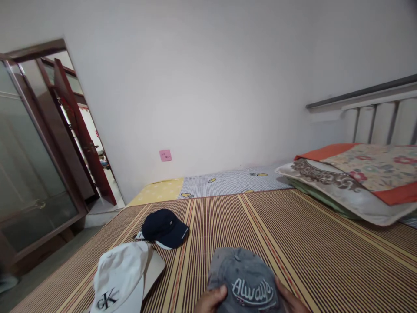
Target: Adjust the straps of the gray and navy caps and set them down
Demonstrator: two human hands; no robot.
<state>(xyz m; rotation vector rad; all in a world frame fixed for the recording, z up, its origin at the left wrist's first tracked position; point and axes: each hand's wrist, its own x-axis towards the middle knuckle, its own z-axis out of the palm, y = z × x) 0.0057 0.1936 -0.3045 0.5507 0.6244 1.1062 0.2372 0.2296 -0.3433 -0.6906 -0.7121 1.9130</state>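
A grey baseball cap (243, 274) with "Always" stitched in white is held between my two hands at the bottom of the head view. My left hand (211, 301) grips its left side, the thumb lying on the fabric. On the cap's right side is my right hand (290, 299), its fingers partly hidden and cut off by the frame edge. To the left, a white baseball cap (122, 269) with a black CK logo lies on the striped mat. Behind that one rests a navy baseball cap (164, 227), its brim pointing right.
A striped bamboo mat (312, 256) covers the bed. Pillows (325, 178) are stacked at the right by the headboard (381, 119). A pink note (165, 155) sticks to the wall. At left, a wooden door (86, 139) stands open beyond the bed's edge.
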